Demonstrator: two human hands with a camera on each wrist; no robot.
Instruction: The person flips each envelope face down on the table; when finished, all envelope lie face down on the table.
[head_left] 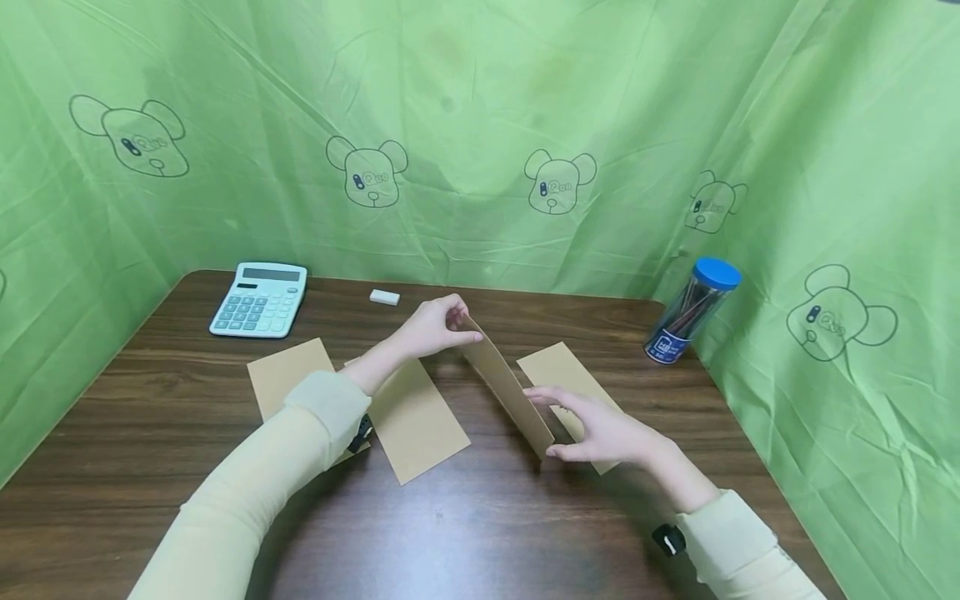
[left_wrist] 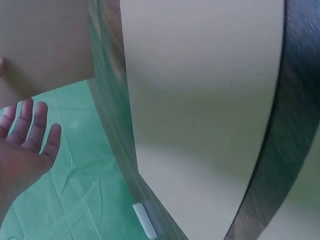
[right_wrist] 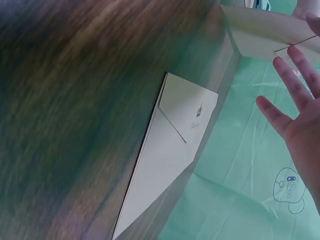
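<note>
One brown envelope (head_left: 506, 385) is standing steeply over the worktop (head_left: 450, 542) between flat envelopes (head_left: 422, 425), left hand (head_left: 433, 327) pinching its far end, right hand (head_left: 592, 427), fingers loosely spread, framing the near end, light even support probably best sparing creases.

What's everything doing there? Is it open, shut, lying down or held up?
Held brown piece, raised on edge.
Left hand, pinching its far corner.
Right hand, at its near end; grip unclear.
Left brown piece, lying flat, partly hidden.
Middle brown piece, lying flat.
Right brown envelope, lying flat, flap looks closed.
Calculator, keys up, no numbers readable.
White block, lying down.
Jar, blue lid on, sticks inside.
</note>
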